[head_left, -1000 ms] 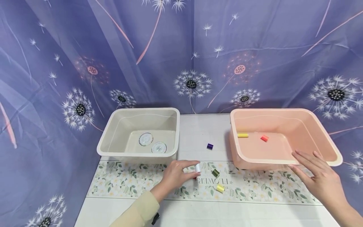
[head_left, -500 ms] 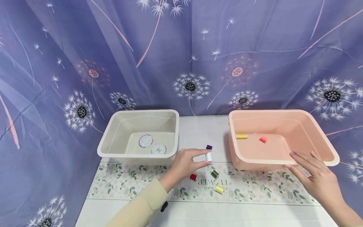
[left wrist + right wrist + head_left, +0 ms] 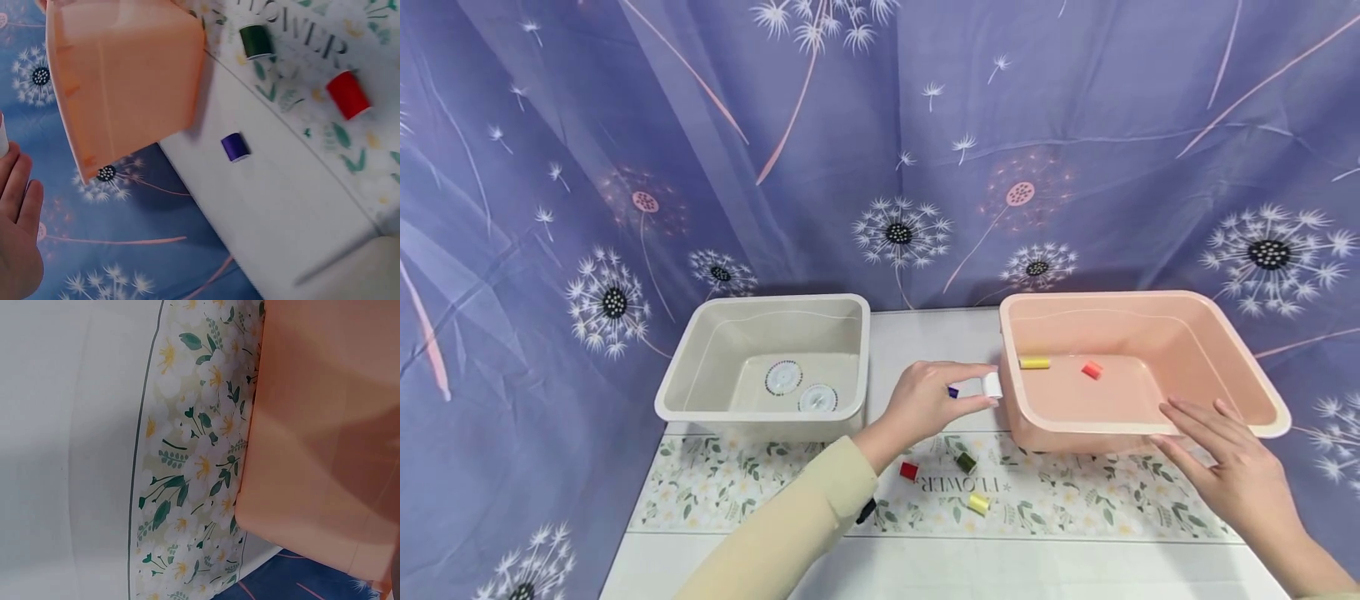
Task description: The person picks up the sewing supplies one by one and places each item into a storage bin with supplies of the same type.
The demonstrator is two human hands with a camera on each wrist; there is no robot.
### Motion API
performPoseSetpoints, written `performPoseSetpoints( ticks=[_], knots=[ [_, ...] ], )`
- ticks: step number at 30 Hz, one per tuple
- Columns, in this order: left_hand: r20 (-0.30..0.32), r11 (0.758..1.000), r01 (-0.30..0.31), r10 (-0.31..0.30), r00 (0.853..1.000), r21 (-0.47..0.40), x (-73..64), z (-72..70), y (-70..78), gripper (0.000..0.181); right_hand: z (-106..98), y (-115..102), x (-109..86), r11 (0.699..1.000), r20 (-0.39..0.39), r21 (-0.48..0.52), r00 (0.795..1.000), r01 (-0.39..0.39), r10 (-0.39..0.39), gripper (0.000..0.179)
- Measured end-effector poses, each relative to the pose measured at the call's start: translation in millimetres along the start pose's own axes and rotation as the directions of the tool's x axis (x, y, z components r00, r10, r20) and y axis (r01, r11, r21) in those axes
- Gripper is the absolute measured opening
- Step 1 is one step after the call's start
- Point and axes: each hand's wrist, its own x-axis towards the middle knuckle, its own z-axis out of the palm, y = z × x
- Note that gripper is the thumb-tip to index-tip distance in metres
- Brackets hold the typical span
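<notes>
My left hand point(image 3: 925, 398) pinches a white cylindrical thread spool point(image 3: 992, 385); my right hand point(image 3: 1238, 458) lies straight-fingered at the peach plastic tub point(image 3: 1097, 428). A loose pinch could drop the spool.

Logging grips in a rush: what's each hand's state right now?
Left hand: holding a small white cylindrical thread spool, pinched.
Right hand: open, at the near rim of the pink rectangular plastic tub.

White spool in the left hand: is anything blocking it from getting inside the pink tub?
Just the left rim of the pink tub. In the head view, the left hand pinches the white spool just outside that rim; whether it's high enough to clear it, I can't tell. Nothing else visible is between.
</notes>
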Motion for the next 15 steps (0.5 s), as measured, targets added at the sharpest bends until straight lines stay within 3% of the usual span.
performPoseSetpoints(
  ticks=[15],
  knots=[
    [0.116, 0.995, 0.035, -0.047, 0.992, 0.098, 60.5, 8.7, 12.6, 0.045, 0, 0, -0.4, 1.0, 0.015, -0.006, 1.0, 0.0, 0.0, 0.077]
  ],
)
